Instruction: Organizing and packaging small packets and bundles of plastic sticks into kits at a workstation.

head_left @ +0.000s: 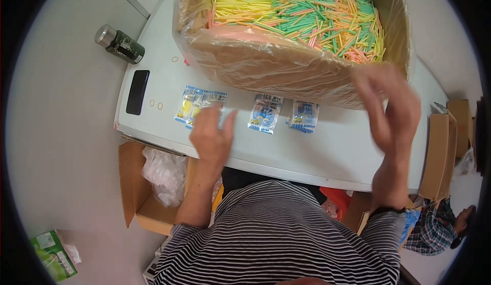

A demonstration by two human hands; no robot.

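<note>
My left hand (210, 138) is over the near edge of a pair of small blue-and-white plastic packets (190, 101), its thumb spread from the fingers. Whether it touches them I cannot tell. To its right lie another blue-and-white packet (265, 114) and a shorter one (304, 115), both flat on the white table (327, 152). My right hand (393, 106) is raised at the front right corner of a big cardboard box (266, 65). Motion smears its fingers. Thin yellow, green, orange and pink sticks (307, 16) fill the box, which has a clear plastic liner.
A dark phone (137, 92) and a steel-capped dark green bottle (121, 44) occupy the table's left end, with several rubber bands nearby. Below the front edge stands an open carton (153, 211) with clear plastic bags. At lower right, a person in plaid (432, 231) sits near other cartons.
</note>
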